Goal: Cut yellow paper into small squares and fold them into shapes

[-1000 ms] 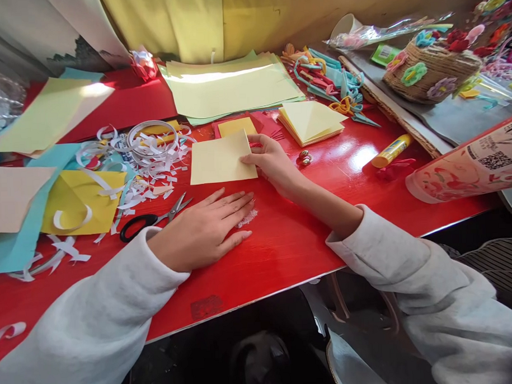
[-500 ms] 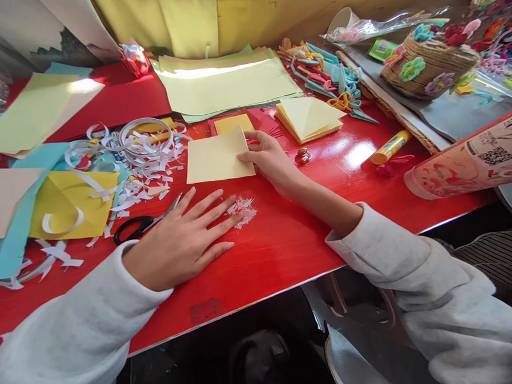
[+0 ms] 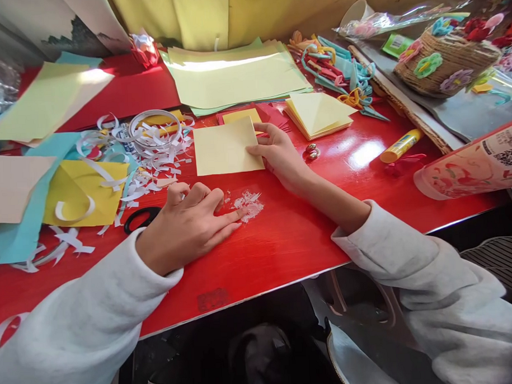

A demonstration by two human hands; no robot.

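My right hand (image 3: 282,152) pinches a pale yellow square of paper (image 3: 227,151) at its right edge, thumb in front and fingers behind. My left hand (image 3: 192,228) rests on the red table (image 3: 275,253), the index finger and thumb stretched out, the other fingers bent up. That index fingertip touches a small heap of white paper shreds (image 3: 250,206). Partly hidden behind the left hand are scissors, with a black handle loop (image 3: 141,218) showing. A stack of pale yellow paper squares (image 3: 318,117) lies beyond my right hand.
White paper strips (image 3: 144,182) and a tape roll (image 3: 155,134) lie to the left, near yellow paper (image 3: 86,192). Large pale sheets (image 3: 239,75) are at the back. On the right are a yellow glue stick (image 3: 401,146), a pink cup (image 3: 469,165) and a twine basket (image 3: 444,62).
My left hand's spread fingers have bent up, leaving the index finger on the white shreds. The right hand still holds the paper. The whole view has shifted slightly.
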